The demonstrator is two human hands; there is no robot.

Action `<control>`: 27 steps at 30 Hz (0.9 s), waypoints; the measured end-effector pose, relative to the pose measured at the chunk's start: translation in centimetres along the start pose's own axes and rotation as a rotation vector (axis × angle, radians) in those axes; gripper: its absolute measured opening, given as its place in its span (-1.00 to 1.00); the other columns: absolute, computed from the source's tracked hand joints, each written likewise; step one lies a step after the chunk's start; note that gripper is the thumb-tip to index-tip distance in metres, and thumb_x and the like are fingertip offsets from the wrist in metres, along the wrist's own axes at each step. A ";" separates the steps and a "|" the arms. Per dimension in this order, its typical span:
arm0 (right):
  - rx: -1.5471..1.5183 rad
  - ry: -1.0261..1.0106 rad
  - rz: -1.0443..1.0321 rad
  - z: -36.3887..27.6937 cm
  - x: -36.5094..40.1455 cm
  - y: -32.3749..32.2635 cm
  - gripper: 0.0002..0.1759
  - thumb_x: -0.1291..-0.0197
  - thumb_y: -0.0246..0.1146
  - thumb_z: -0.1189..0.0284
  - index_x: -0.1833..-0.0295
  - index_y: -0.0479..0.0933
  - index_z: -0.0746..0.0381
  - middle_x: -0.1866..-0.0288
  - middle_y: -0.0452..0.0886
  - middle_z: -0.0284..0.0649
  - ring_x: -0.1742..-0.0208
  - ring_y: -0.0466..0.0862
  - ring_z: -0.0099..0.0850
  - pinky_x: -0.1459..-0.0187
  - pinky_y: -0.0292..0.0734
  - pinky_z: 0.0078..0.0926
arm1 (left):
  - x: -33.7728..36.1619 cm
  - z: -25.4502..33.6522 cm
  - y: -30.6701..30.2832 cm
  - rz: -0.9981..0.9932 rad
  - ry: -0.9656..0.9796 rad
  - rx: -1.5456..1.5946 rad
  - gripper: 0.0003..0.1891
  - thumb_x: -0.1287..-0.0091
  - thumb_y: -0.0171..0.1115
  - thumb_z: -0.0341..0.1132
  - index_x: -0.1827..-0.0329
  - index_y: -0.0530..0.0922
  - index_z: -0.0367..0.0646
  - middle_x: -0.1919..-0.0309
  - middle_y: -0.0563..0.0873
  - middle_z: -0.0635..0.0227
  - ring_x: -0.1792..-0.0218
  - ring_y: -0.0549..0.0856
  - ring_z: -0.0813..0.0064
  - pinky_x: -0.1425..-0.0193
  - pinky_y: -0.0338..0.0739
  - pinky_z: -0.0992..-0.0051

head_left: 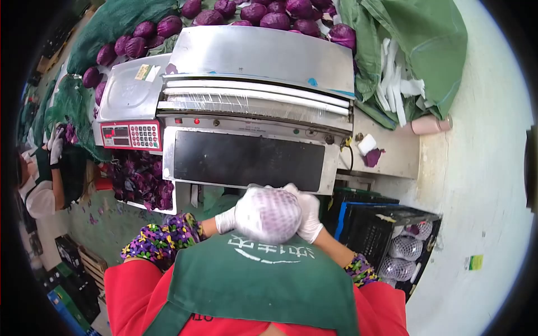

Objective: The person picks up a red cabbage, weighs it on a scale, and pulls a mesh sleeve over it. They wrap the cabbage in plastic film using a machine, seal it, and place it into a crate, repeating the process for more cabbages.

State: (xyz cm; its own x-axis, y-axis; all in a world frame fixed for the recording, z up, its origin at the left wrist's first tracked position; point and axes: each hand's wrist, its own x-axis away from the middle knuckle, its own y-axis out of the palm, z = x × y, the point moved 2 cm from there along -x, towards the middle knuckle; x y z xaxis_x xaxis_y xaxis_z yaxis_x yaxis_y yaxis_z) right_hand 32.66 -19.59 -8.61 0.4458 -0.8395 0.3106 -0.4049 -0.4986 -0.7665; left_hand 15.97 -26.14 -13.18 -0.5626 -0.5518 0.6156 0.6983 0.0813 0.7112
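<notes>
Item: one round cabbage, purple showing through pale, netlike wrapping, blurred; before your apron. Your gloved left hand and right hand grip its sides. Step, seemingly: covering; next likely calls for tucking the wrapping underneath. Beyond: steel machine, red lamp lit.

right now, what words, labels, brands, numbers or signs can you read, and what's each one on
None reads with certainty:
Green apron: white characters, too distorted.
Red shirt: small dark letters, unclear.
Red-framed scale panel: display and key markings too small.
Wrapping machine's control strip: print too small.
Paper label on the scale's plate: too small.
Yellow-green wall sticker: too blurred.
</notes>
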 end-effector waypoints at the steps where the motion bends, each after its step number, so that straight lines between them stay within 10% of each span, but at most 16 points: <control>1: -0.068 -0.220 0.312 -1.1 -0.4 -1.3 -0.86 -0.30 0.19 0.30 0.28 0.53 0.10 0.51 0.61 -0.30 0.50 0.67 -0.25 0.52 0.50 -0.42 | 1.2 0.5 0.4 0.078 -0.152 0.234 -0.75 -0.47 0.13 -0.19 -0.04 0.57 -0.13 0.00 0.63 0.38 0.02 0.59 0.61 -0.12 0.47 0.52; 2: 0.079 -0.269 0.390 -3.0 -0.5 -3.3 -0.88 -0.30 0.19 0.32 0.27 0.53 0.10 0.51 0.60 -0.28 0.50 0.67 -0.25 0.52 0.50 -0.39 | 0.4 1.9 2.0 -0.282 0.466 -0.339 -0.78 -0.47 0.15 -0.21 -0.02 0.49 -0.14 -0.08 0.56 0.40 -0.08 0.52 0.68 -0.18 0.45 0.54; 5: 0.312 -0.309 0.516 -6.4 -0.2 -5.8 -0.88 -0.28 0.21 0.33 0.31 0.51 0.11 0.49 0.61 -0.27 0.51 0.66 -0.28 0.53 0.48 -0.36 | 4.4 8.2 3.6 -0.030 0.236 -0.489 -0.59 -0.48 0.11 -0.05 0.02 0.54 -0.32 0.18 0.67 0.27 0.10 0.65 0.49 -0.08 0.53 0.48; 7: 0.387 -0.304 0.557 -7.4 -0.6 -5.5 -0.84 -0.25 0.24 0.32 0.34 0.49 0.12 0.47 0.62 -0.28 0.52 0.65 -0.31 0.54 0.47 -0.36 | 6.7 10.9 3.3 -0.079 -0.058 0.131 -0.34 -0.49 -0.11 0.20 0.08 0.60 -0.35 0.18 0.70 0.20 0.09 0.69 0.39 -0.14 0.55 0.42; 9: 0.046 -0.389 0.726 -8.3 -1.1 -4.1 -0.91 -0.26 0.26 0.37 0.25 0.57 0.13 0.43 0.65 -0.29 0.51 0.66 -0.27 0.52 0.49 -0.35 | 8.0 9.0 1.5 -0.116 0.302 -0.316 -0.23 -0.48 -0.24 0.28 0.13 0.63 -0.36 0.12 0.71 0.13 0.05 0.69 0.30 -0.20 0.52 0.36; 12: -1.046 -0.100 0.170 -9.4 -2.6 0.5 -0.88 -0.34 0.23 0.44 0.14 0.58 0.27 0.29 0.65 -0.32 0.29 0.61 -0.62 0.23 0.55 -0.57 | 10.2 10.2 2.4 -0.142 0.523 -0.513 -0.47 -0.54 -0.03 0.00 0.27 0.69 -0.33 0.15 0.75 0.15 0.12 0.69 0.36 -0.11 0.54 0.41; 15: -1.837 -0.100 -0.518 -10.7 -2.2 4.1 -0.77 -0.43 0.16 0.36 -0.02 0.51 0.31 0.03 0.57 -0.34 -0.02 0.53 -0.63 -0.05 0.47 -0.59 | 12.6 11.0 1.4 0.203 1.248 -1.134 -0.62 -0.46 0.06 -0.12 0.03 0.67 -0.28 0.00 0.71 0.11 -0.08 0.63 0.22 -0.25 0.46 0.32; 17: -1.886 -0.146 -0.614 -12.4 -1.3 3.1 -0.77 -0.43 0.08 0.41 -0.08 0.50 0.28 0.04 0.57 -0.34 0.00 0.53 -0.60 -0.06 0.48 -0.57 | 12.8 12.5 6.7 0.253 1.236 -1.232 -0.57 -0.45 0.07 -0.13 -0.19 0.58 -0.26 -0.21 0.60 0.10 -0.27 0.51 0.20 -0.39 0.33 0.30; 18: -1.628 -0.129 -0.459 -11.5 -1.1 3.4 -0.78 -0.40 0.09 0.43 -0.05 0.52 0.28 0.09 0.58 -0.35 0.03 0.54 -0.58 -0.06 0.49 -0.56 | 11.3 10.5 3.1 -0.142 0.592 -0.775 -0.51 -0.47 0.01 -0.10 -0.32 0.49 -0.22 -0.34 0.48 0.09 -0.37 0.42 0.20 -0.48 0.21 0.32; 20: -1.686 0.091 -0.228 -7.1 -1.7 6.6 -0.77 -0.33 0.11 0.41 0.02 0.57 0.28 0.25 0.61 -0.37 0.12 0.57 -0.49 -0.04 0.51 -0.55 | 10.9 9.8 1.3 -0.119 0.344 -0.861 -0.45 -0.55 -0.14 0.01 -0.25 0.51 -0.30 -0.15 0.63 0.16 -0.26 0.55 0.32 -0.41 0.33 0.35; 21: -1.154 0.062 0.135 -6.5 0.5 4.3 -0.67 -0.38 0.11 0.28 -0.06 0.51 0.30 0.10 0.58 -0.26 0.03 0.54 -0.46 -0.16 0.45 -0.52 | 11.3 8.5 3.4 0.067 0.150 -0.314 -0.37 -0.55 -0.19 0.12 -0.21 0.51 -0.33 -0.05 0.69 0.16 -0.17 0.61 0.37 -0.36 0.42 0.34; 22: -1.307 0.130 0.051 -6.9 2.7 2.0 -0.56 -0.41 0.10 0.21 -0.22 0.39 0.30 -0.10 0.49 -0.19 -0.16 0.46 -0.44 -0.23 0.40 -0.49 | 10.1 8.2 3.0 0.107 0.028 -0.125 -0.30 -0.53 -0.24 0.21 -0.24 0.48 -0.32 -0.04 0.69 0.15 -0.15 0.63 0.34 -0.34 0.45 0.30; 24: -1.063 0.013 0.023 -5.9 5.0 1.7 -0.22 -0.40 0.12 0.01 -0.50 0.07 0.28 -0.43 0.23 -0.10 -0.44 0.27 -0.39 -0.44 0.17 -0.42 | 7.8 6.9 3.7 -0.047 0.032 -0.126 -0.25 -0.50 -0.24 0.27 -0.38 0.34 -0.28 -0.21 0.57 0.14 -0.23 0.57 0.30 -0.35 0.45 0.25; 27: -1.347 -0.045 0.216 -2.8 10.0 -4.1 -0.26 -0.34 0.20 0.14 -0.48 0.16 0.29 -0.40 0.31 -0.13 -0.46 0.26 -0.36 -0.48 0.10 -0.37 | 4.5 4.3 7.5 -0.234 0.156 -0.289 -0.21 -0.47 -0.14 0.25 -0.50 0.16 -0.25 -0.38 0.39 0.11 -0.38 0.42 0.29 -0.50 0.24 0.25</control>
State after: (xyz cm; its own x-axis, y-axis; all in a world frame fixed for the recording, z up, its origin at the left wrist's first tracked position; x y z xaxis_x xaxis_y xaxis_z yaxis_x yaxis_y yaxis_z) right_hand 36.57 -26.59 -0.83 0.2898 -0.9320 0.2175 -0.9153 -0.2035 0.3477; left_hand 16.79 -24.45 -3.58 -0.6629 -0.6491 0.3732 0.6672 -0.2858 0.6879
